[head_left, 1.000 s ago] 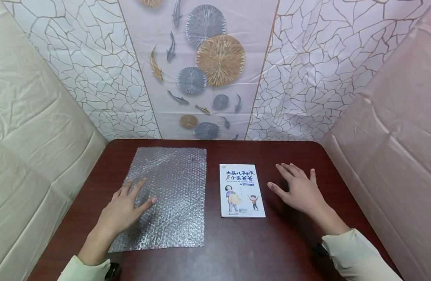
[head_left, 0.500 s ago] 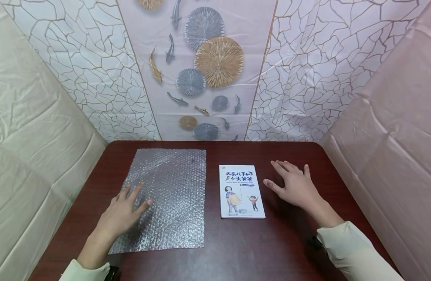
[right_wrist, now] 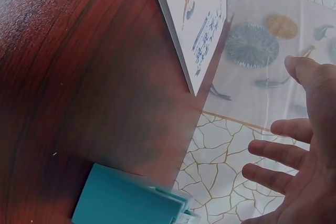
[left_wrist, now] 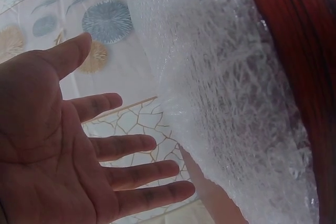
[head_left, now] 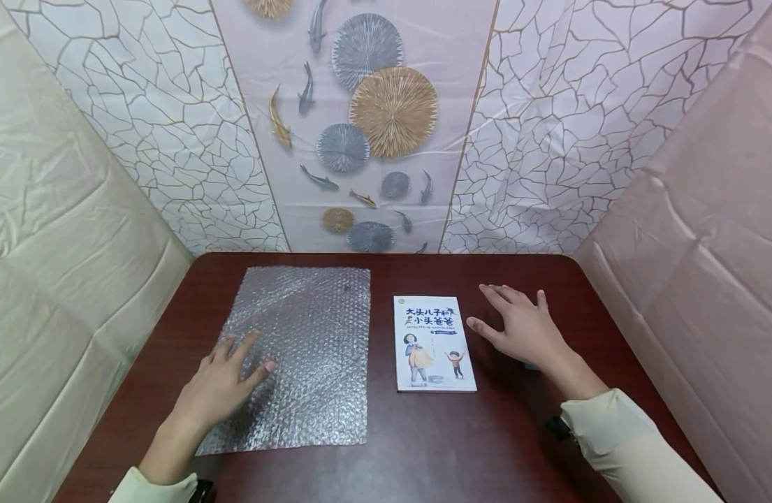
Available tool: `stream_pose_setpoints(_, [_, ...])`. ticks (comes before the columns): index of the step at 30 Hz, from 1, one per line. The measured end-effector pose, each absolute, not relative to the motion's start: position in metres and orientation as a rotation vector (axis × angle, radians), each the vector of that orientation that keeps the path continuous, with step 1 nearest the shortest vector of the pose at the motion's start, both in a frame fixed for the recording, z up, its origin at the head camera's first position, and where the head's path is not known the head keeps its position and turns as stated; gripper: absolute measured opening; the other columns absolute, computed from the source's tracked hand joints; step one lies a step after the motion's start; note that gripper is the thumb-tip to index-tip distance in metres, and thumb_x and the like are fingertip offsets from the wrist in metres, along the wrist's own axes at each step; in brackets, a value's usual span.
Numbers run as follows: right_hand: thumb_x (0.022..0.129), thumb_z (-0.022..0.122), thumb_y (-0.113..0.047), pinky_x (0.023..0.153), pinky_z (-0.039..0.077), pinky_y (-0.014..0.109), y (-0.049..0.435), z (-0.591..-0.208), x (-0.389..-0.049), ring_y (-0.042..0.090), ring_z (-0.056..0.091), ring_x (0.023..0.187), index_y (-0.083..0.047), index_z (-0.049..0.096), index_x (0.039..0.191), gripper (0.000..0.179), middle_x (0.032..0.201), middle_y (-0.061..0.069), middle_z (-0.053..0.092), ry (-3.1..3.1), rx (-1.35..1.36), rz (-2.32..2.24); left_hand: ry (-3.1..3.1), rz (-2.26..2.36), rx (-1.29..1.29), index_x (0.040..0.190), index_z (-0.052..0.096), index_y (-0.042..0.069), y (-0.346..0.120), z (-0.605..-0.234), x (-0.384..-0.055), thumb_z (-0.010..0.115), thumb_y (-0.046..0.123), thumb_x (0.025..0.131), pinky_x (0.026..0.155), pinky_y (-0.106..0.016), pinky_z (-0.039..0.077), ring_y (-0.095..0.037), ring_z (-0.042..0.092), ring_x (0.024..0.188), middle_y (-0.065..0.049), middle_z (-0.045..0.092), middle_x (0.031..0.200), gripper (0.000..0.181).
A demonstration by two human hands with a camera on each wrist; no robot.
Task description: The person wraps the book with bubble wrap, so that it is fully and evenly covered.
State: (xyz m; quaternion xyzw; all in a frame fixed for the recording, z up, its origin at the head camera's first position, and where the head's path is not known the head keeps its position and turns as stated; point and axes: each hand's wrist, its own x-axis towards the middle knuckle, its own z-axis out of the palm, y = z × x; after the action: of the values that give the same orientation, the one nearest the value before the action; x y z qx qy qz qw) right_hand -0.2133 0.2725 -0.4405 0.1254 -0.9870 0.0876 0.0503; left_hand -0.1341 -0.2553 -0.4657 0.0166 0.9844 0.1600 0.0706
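A sheet of bubble wrap (head_left: 316, 363) lies flat on the left of the table. My left hand (head_left: 212, 384) hovers above its left part with fingers spread, holding nothing; the left wrist view shows the bare palm beside the bubble wrap (left_wrist: 220, 87). To the right of the sheet lies a white paperback book (head_left: 434, 349), cover up, with blue Chinese lettering and two drawn figures. My right hand (head_left: 524, 328) hovers just right of the book, fingers extended and nothing in them. Under it sits a teal box-like thing (right_wrist: 126, 198) with a pale end, mostly hidden in the head view.
The dark red wooden table (head_left: 423, 454) has rounded far corners. A patterned cloth backdrop (head_left: 524, 140) hangs behind its far edge. Cream cloth walls (head_left: 65, 230) slope down along both sides.
My right hand has drifted left and slightly forward, closer to the book, and a bit of the teal thing now shows beneath its wrist. The left hand has barely shifted.
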Motion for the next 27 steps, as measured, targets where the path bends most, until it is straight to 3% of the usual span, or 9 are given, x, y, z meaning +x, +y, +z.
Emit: stream_pose_setpoints(27, [0.104, 0.068, -0.060, 0.126, 0.013, 0.087, 0.247, -0.443, -0.226, 0.046, 0.045, 0.158, -0.013, 0.044, 0.170, 0.084, 0.171, 0.020, 0.050, -2.999, 0.434, 0.280, 2.912, 0.472, -0.019, 0.174, 0.031, 0.011, -0.258, -0.468, -0.130, 0.051, 0.074, 0.107, 0.092, -0.089, 0.049, -0.078, 0.033, 0.146, -0.043, 0.024, 0.173, 0.094])
